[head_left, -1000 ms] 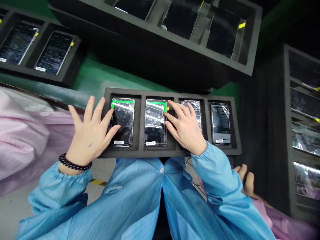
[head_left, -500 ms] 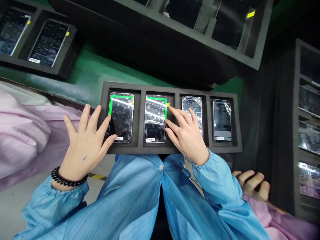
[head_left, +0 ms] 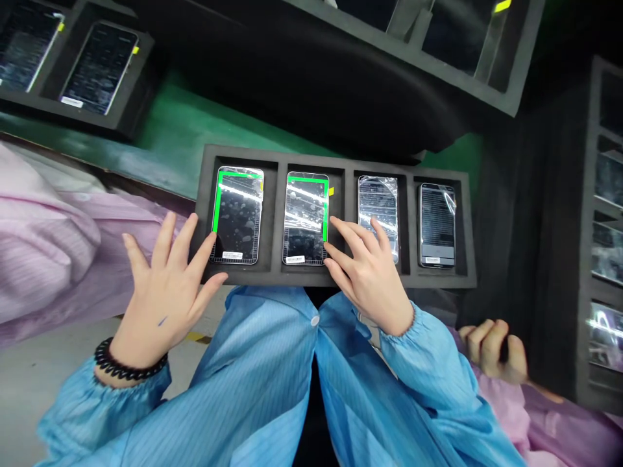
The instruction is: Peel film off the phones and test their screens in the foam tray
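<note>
Across my lap lies a dark foam tray (head_left: 275, 214) with several smartphones, one in each compartment. The leftmost phone (head_left: 236, 214) shows green along its top and left edges. My left hand (head_left: 163, 292) is spread, its index fingertip at that phone's left edge where the green ends. On the second phone (head_left: 304, 224) green runs along the top and down the right side. My right hand (head_left: 367, 269) has its fingers apart, one fingertip at the lower end of that right-side green. The third phone (head_left: 378, 201) is partly hidden by my right hand. The rightmost phone (head_left: 437, 224) shows lines of text.
More phones lie in a tray (head_left: 114, 126) at the upper left. A larger tray (head_left: 413, 52) stands at the top, another (head_left: 586, 259) at the right. A person's pink sleeve (head_left: 121, 240) is at left; another person's hand (head_left: 496, 350) is at lower right.
The green strip has grown further down on both left-hand phones as my fingertips slid down their edges. The tray sits slightly higher in view.
</note>
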`<state>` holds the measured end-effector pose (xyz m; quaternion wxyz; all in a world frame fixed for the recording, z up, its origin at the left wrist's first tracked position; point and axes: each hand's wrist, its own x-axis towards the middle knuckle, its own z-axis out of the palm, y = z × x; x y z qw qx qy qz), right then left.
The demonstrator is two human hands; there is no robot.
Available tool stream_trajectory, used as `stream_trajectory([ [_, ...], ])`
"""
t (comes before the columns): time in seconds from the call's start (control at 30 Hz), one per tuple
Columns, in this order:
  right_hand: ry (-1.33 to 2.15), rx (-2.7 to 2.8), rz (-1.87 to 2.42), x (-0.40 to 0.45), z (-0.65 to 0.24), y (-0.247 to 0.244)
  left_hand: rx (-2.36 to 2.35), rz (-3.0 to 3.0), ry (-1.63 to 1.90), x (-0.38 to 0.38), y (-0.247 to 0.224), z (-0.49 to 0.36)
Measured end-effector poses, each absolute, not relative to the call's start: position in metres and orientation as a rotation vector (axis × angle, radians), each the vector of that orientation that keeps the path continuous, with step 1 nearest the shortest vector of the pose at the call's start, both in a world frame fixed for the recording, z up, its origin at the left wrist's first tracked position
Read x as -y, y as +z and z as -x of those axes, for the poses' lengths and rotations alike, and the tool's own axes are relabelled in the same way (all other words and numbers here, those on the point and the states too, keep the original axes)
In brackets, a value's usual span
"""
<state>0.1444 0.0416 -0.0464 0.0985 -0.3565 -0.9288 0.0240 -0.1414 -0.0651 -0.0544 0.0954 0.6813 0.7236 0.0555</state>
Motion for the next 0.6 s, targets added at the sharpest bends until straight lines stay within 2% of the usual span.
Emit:
stream_trajectory([
  [0.43, 0.075, 2.783, 0.995, -0.026, -0.147, -0.043, -2.153, -2.105, 0.178, 0.091, -0.059, 0.139],
  [0.6, 0.079, 2.794, 0.996, -0.024, -0.149, -0.043, -2.156, -2.132, 0.077, 0.096, -0.056, 0.136],
])
